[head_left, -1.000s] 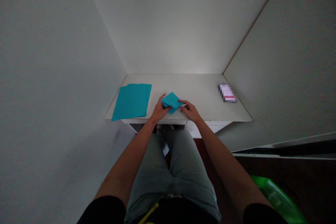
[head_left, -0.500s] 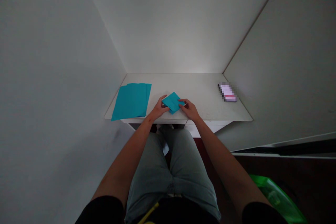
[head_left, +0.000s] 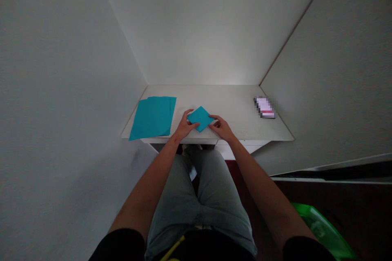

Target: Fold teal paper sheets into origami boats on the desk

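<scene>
Between my hands is a small folded sheet of blue paper (head_left: 201, 118), turned like a diamond with one corner toward the wall. My left hand (head_left: 185, 125) grips its left corner, thumb on top and fingers behind the edge. At the opposite corner, my right hand (head_left: 222, 127) pinches the paper between thumb and fingers. The upper face looks smooth; any folds underneath are hidden. Larger blue sheets (head_left: 151, 117) lie overlapping on the desk to the left of my left hand.
The white desk (head_left: 235, 102) is boxed in by walls on three sides. A phone (head_left: 265, 107) with a lit, blurred screen lies near its right end. On the dark floor at lower right sits a green plastic container (head_left: 324, 228).
The folded paper now shows a plain, smooth face, where layered flaps and edges showed before. Both hands stay at its side corners, the left thumb slightly further over it.
</scene>
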Available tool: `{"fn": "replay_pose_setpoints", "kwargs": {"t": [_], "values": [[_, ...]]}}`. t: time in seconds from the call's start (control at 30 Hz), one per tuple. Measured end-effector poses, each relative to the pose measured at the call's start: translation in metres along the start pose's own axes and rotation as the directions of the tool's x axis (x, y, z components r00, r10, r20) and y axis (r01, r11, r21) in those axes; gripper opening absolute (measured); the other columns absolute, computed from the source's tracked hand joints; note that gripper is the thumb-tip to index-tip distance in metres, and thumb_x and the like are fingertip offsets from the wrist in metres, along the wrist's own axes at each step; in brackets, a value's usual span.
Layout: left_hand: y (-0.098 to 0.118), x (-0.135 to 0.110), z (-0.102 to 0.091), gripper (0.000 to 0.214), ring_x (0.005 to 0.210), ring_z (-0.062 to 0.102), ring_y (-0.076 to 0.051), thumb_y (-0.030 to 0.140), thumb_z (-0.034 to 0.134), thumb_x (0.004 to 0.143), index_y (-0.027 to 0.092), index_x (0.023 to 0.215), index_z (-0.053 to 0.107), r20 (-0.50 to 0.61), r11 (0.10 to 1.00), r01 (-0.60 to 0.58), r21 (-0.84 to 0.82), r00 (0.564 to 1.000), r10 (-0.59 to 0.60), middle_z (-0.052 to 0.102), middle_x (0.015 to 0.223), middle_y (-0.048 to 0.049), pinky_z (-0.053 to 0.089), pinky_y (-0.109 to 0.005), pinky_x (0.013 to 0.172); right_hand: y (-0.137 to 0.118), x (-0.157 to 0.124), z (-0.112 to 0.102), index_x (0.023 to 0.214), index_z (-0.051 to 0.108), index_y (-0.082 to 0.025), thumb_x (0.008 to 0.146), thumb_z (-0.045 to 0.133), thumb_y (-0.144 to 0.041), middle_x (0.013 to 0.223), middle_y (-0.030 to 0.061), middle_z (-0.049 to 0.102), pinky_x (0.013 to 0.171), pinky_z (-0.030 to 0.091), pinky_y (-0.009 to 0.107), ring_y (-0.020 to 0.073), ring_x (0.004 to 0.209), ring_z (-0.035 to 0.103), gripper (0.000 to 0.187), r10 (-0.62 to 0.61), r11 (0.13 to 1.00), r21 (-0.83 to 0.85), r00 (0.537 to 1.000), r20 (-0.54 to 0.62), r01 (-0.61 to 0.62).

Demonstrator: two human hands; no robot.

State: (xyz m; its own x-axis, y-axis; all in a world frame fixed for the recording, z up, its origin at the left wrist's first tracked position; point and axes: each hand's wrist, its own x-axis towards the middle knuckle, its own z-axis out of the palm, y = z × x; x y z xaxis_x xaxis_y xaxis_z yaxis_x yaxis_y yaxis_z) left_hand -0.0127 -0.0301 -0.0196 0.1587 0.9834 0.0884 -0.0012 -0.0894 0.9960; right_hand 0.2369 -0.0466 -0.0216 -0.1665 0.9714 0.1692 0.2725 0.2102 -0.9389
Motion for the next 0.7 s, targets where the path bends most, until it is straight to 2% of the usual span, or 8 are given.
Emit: {"fn": "replay_pose_setpoints", "kwargs": {"t": [0.13, 0.33, 0.6, 0.7], "values": [[0.003, -0.001, -0.006, 0.08, 0.099, 0.075, -0.023, 0.036, 0.093, 0.074, 0.016, 0.145, 0.06, 0.092, 0.996, 0.081, 0.035, 0.992, -0.084, 0.076, 0.118, -0.0106, 0.063, -0.039, 0.091, 0.005, 0.002, -0.002, 0.14, 0.069, -0.018, 0.083, 0.077, -0.049, 0.075, 0.0, 0.066, 0.066, 0.051, 0.033, 0.0178, 0.066, 0.057, 0.066, 0.006, 1.0, 0.018, 0.999, -0.035, -0.005], [0.001, 0.003, -0.015, 0.079, 0.11, 0.075, -0.025, 0.032, 0.09, 0.075, 0.016, 0.148, 0.063, 0.188, 0.994, 0.102, -0.047, 0.978, -0.091, 0.079, 0.125, -0.0116, 0.058, -0.042, 0.104, 0.011, 0.004, -0.007, 0.141, 0.07, -0.021, 0.087, 0.072, -0.047, 0.074, 0.001, 0.069, 0.068, 0.053, 0.035, 0.0203, 0.069, 0.063, 0.06, 0.032, 0.997, 0.069, 0.998, -0.046, -0.029], [0.007, 0.001, -0.009, 0.063, 0.103, 0.074, -0.024, 0.047, 0.086, 0.081, 0.016, 0.136, 0.074, 0.084, 0.997, 0.069, 0.024, 0.994, -0.071, 0.081, 0.117, -0.0097, 0.058, -0.038, 0.097, 0.006, 0.002, -0.005, 0.126, 0.076, -0.023, 0.085, 0.077, -0.061, 0.07, -0.0006, 0.066, 0.062, 0.048, 0.031, 0.018, 0.063, 0.058, 0.056, 0.034, 0.999, 0.041, 0.998, -0.052, -0.032], [0.007, 0.003, -0.006, 0.056, 0.104, 0.073, -0.025, 0.052, 0.085, 0.081, 0.016, 0.123, 0.079, 0.05, 0.998, 0.064, 0.004, 0.997, -0.064, 0.081, 0.117, -0.0096, 0.058, -0.039, 0.098, 0.003, 0.002, -0.004, 0.11, 0.077, -0.023, 0.084, 0.076, -0.068, 0.069, -0.0004, 0.066, 0.063, 0.049, 0.032, 0.0187, 0.065, 0.059, 0.052, 0.024, 0.999, 0.024, 0.998, -0.051, -0.023]]}}
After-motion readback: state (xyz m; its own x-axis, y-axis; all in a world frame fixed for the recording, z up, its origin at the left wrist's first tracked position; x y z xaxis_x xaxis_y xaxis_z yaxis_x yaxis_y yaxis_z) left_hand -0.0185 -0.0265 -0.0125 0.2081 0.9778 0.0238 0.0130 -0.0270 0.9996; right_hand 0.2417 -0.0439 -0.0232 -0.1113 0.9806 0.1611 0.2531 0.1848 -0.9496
